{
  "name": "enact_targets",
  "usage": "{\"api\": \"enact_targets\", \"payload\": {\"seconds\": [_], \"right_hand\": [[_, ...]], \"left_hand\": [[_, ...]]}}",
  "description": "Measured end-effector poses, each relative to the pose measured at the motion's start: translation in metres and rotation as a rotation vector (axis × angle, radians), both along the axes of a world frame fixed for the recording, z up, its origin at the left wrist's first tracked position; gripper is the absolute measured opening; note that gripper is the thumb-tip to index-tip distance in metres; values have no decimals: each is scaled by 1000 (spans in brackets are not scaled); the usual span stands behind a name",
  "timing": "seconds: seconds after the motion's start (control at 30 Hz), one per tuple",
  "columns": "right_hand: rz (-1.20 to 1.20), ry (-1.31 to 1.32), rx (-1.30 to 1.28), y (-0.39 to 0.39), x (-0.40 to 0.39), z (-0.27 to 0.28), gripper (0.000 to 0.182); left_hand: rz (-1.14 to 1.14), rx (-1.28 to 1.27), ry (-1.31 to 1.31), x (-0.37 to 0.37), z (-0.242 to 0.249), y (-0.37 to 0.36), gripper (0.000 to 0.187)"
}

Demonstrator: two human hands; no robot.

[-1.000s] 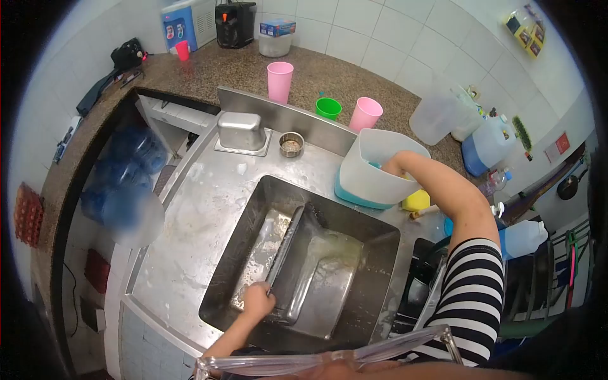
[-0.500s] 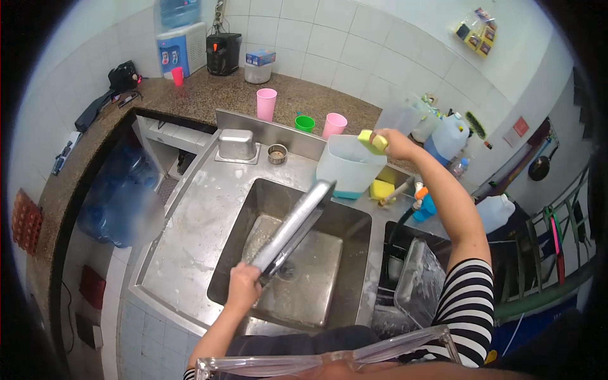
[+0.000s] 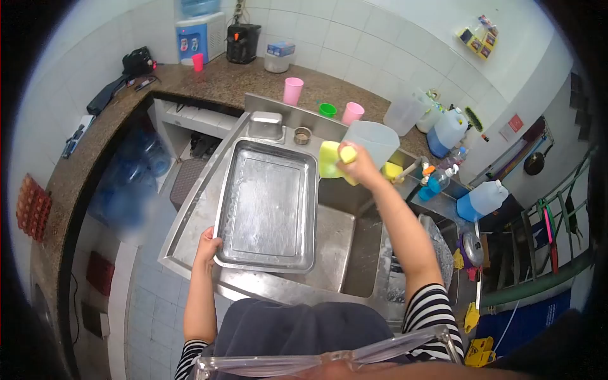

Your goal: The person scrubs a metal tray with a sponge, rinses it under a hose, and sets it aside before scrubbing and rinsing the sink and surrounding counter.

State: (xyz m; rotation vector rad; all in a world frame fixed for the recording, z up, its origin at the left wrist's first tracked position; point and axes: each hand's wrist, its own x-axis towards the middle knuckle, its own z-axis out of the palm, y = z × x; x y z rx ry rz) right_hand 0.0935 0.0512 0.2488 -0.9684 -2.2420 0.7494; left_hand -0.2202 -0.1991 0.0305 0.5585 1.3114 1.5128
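My left hand (image 3: pixel 208 246) is closed on the lower left corner of a rectangular metal baking tray (image 3: pixel 269 202). The tray's inside faces me, and it is held over the left part of the steel sink (image 3: pixel 369 253). In my right hand (image 3: pixel 363 168) is a yellow-green sponge (image 3: pixel 330 158), just off the tray's upper right edge. Behind that hand stands a translucent plastic container (image 3: pixel 379 136); its lower part is hidden. A second yellow sponge (image 3: pixel 392 170) lies to the right of the container.
A lidded metal pan (image 3: pixel 266 125) and a small metal cup (image 3: pixel 302 135) stand behind the tray. Along the counter are pink cups (image 3: pixel 293 92) and a green cup (image 3: pixel 327 110). To the right are a blue soap bottle (image 3: pixel 437 183), a jug (image 3: pixel 482 201) and a second basin with foamy dishes.
The baking tray has swung from edge-on to facing me and shifted left. My right hand has brought the sponge down and left, from above the container toward the tray.
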Motion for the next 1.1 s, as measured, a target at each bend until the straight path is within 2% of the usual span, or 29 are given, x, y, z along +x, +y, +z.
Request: {"api": "enact_targets", "payload": {"seconds": [0.03,0.1,0.23,0.3,0.33,0.43,0.5,0.57,0.63,0.7,0.73,0.77,0.83,0.9,0.93,0.97,1.03,1.1], "right_hand": [[10,-4,-4,-3,-22,-13,24],[6,16,176,-10,-67,-31,21],[1,-7,201,-29,-140,-33,22],[10,40,249,-34,-168,-33,23],[35,-4,322,-30,-178,-40,28],[-50,-165,365,-30,-203,-67,36],[-107,-198,310,-25,-214,-110,43],[-159,-228,255,-23,-220,-156,49],[-129,-403,283,-30,-223,-197,56],[-174,-542,196,-47,-232,-231,60],[-222,-498,256,-64,-242,-240,53],[-269,-453,317,-84,-253,-241,46],[-16,-414,412,-116,-267,-221,32],[380,-227,348,-114,-271,-243,22],[498,-186,383,-103,-274,-251,24],[498,-189,373,-86,-280,-259,24],[244,-153,289,-43,-299,-260,35],[-123,-312,567,-7,-321,-259,44]], "left_hand": [[18,0,-73,-9,2,-5,38],[12,-13,-63,-33,-10,-12,41],[-57,1,-154,-73,-25,-19,42],[-135,-39,-167,-87,-28,-18,50],[-103,-44,-213,-89,-19,-17,47],[-157,-28,-245,-107,-36,-10,47],[-200,-21,-226,-118,-41,-6,47],[-171,-99,-152,-119,-31,-1,47],[-174,-84,-57,-126,-37,1,40],[-187,-147,738,-134,-47,6,34],[-87,-114,996,-126,-25,5,30],[-90,-234,1053,-121,-23,7,33],[-146,-365,1074,-116,-20,11,38],[-170,-387,1131,-114,-27,14,38],[-175,-382,1115,-111,-22,14,36],[-178,-376,1098,-110,-15,15,33],[-206,-369,1070,-112,-21,15,32],[-226,-353,1054,-115,-22,19,30]]}}
